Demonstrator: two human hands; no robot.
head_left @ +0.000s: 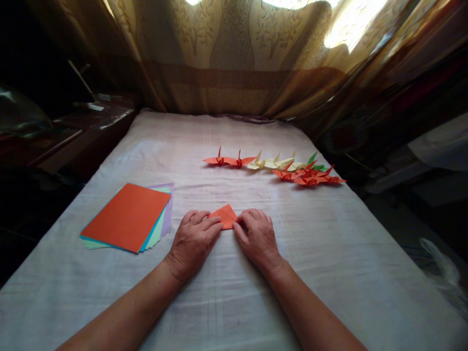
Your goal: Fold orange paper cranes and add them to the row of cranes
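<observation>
Orange paper [227, 217], gold tree-patterned curtain [234, 46]

Folded orange paper [227, 216], small and creased, lies on white cloth [226, 282], one corner pointing away; left fingers [214, 226] partly cover it, right fingers [240, 232] touch its right side.

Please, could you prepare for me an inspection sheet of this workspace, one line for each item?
Surface: pale cloth, slightly wrinkled.
Work things: small folded orange paper between the hands; paper stack at left, orange sheet on top, blue, pale green and lilac edges showing.
Clutter: paper birds in orange, cream and green, beyond the hands, mostly toward the right.
Hands: left hand rests fingers on the folded paper; right hand is at its right corner, grip unclear.
Cables: nothing seen on the cloth; dark sides unclear.
Surroundings: patterned curtain behind, bright light near its top.
</observation>
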